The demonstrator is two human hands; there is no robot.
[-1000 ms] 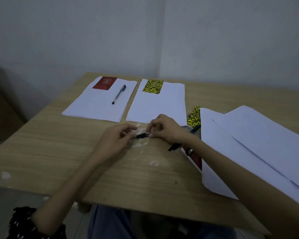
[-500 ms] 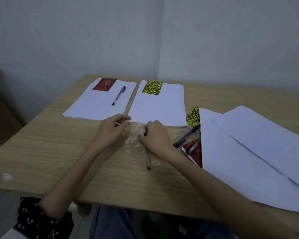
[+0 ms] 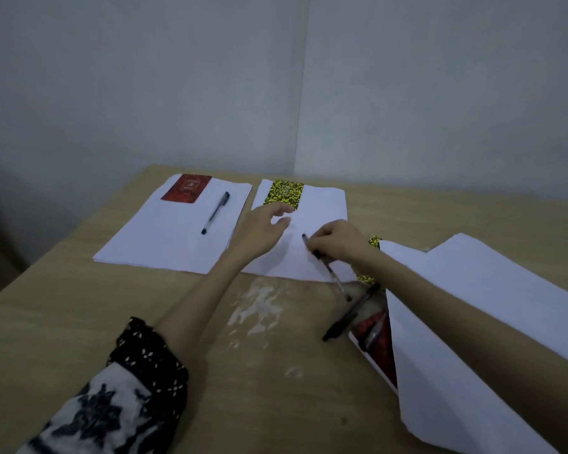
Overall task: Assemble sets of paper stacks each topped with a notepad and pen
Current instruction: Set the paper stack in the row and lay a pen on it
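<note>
Nearest, at about 4 o'clock from the table's (image 3: pixel 79 322) middle, a spare black pen (image 3: pixel 351 311) lies beside a red notepad (image 3: pixel 379 348) half hidden under loose white sheets (image 3: pixel 473 322). Further out, the right hand (image 3: pixel 338 242) pinches a pen (image 3: pixel 325 262) over the second paper stack (image 3: pixel 322 208), its lower end reaching past the stack's near edge toward 5 o'clock. The left hand (image 3: pixel 259 229) rests flat and empty on that stack's left side, fingers loose. Beyond, at 12 o'clock, sits the yellow patterned notepad (image 3: pixel 284 194); at 10 o'clock the finished stack (image 3: pixel 174 237) carries a red pad (image 3: pixel 187 188) and its pen (image 3: pixel 215 213). Let go at this slant, the pen could roll off the paper onto the table, and a dragging wrist could skew the top sheets
</note>
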